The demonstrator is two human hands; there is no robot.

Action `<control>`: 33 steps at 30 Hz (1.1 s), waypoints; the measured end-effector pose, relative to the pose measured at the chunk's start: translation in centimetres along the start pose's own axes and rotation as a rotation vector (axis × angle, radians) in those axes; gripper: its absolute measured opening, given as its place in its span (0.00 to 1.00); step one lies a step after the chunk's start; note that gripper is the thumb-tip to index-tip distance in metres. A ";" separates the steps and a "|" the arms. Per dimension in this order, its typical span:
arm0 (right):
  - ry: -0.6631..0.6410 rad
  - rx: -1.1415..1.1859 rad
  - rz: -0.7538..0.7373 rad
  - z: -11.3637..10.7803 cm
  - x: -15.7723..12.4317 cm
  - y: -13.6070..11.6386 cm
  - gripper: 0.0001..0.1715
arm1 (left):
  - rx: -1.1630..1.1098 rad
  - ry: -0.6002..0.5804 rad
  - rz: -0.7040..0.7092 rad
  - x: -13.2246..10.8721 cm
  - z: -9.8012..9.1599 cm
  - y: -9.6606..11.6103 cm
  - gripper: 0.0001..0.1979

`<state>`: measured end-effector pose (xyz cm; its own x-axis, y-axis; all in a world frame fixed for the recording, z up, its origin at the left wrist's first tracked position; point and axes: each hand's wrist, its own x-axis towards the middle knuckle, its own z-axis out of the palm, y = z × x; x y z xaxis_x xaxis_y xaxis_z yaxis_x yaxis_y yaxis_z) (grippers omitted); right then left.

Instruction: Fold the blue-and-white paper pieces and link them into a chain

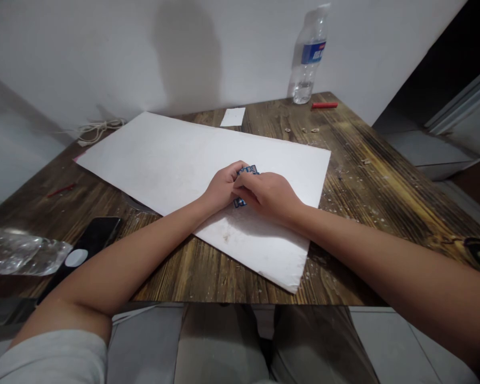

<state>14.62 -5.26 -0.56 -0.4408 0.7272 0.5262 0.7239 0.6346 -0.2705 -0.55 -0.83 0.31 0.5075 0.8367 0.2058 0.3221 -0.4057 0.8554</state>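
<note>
Over the white board (pixel 176 160), both hands meet around a small flat-looking blue thing with dark and pale rectangular markings (pixel 248 170). Its kind cannot be made out, since fingers cover most of it. My left hand (pixel 223 185) is closed on its left side. From the right, my right hand (pixel 275 194) is closed over its middle, thumb and fingers bent. Parts of the blue thing show above and below the fingers.
A wooden table (pixel 368 213) carries the board. Behind stand a water bottle (pixel 310 64), a red stick-like thing (pixel 324 105) and a white paper (pixel 232 117). At left are a cable (pixel 98 128), a dark phone (pixel 100 232) and a lying bottle (pixel 28 253). Crumbs lie at right.
</note>
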 end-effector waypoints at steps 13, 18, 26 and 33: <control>0.047 -0.026 -0.023 0.3 -0.1 0.3 0.17 | -0.014 -0.001 0.002 0.0 0.1 0.0 0.04; 0.004 -0.020 0.013 0.1 -0.1 0.2 0.17 | -0.021 -0.006 -0.001 0.0 0.0 -0.1 0.04; -0.029 -0.036 0.026 0.0 0.0 0.0 0.19 | 0.018 0.009 0.002 0.0 0.1 -0.2 0.04; -0.027 -0.028 0.031 0.0 0.0 0.0 0.17 | 0.002 -0.002 0.004 -0.1 0.1 0.0 0.05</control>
<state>14.60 -5.27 -0.52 -0.4315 0.7537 0.4958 0.7519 0.6041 -0.2640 -0.52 -0.94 0.28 0.5100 0.8346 0.2082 0.3217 -0.4095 0.8537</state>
